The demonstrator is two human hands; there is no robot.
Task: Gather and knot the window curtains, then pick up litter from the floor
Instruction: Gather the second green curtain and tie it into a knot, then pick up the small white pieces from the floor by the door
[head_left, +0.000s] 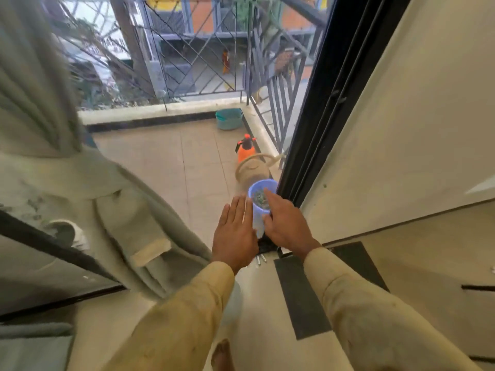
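Curtain (120, 210), pale grey-green, is hanging bunched in heavy folds well left of the fingers, its lower end spreading over the floor by the glass. Whether it is knotted cannot be told.

Around:
- Lavender plastic bucket (256, 214) is standing between the two hands, hard against the black window frame (316, 116) to the right of the fingers.
- Greenish-grey scraps (259, 196) are lying inside it, too blurred to identify.
- Beyond the fingertips, on the balcony tiles: a beige watering can (251, 170), an orange pump sprayer (245, 151), and a teal basin (229, 119) farther off by the metal railing (278, 103).

Hands:
- Left hand (235, 231) is lying flat, fingers (237, 207) straight and close together, just left of the bucket wall. Contact cannot be told.
- Right hand (288, 224) is reaching over the rim, fingers extended with the index finger (270, 195) above the scraps and the thumb lying against the bucket's side. Nothing is being gripped.

Hard to make out:
- The bucket's base is sitting hidden behind both hands.
- Two small pale cylinders (261, 259) are lying just behind the wrists.
- A bare foot (221, 354) is being cut off at the bottom edge.
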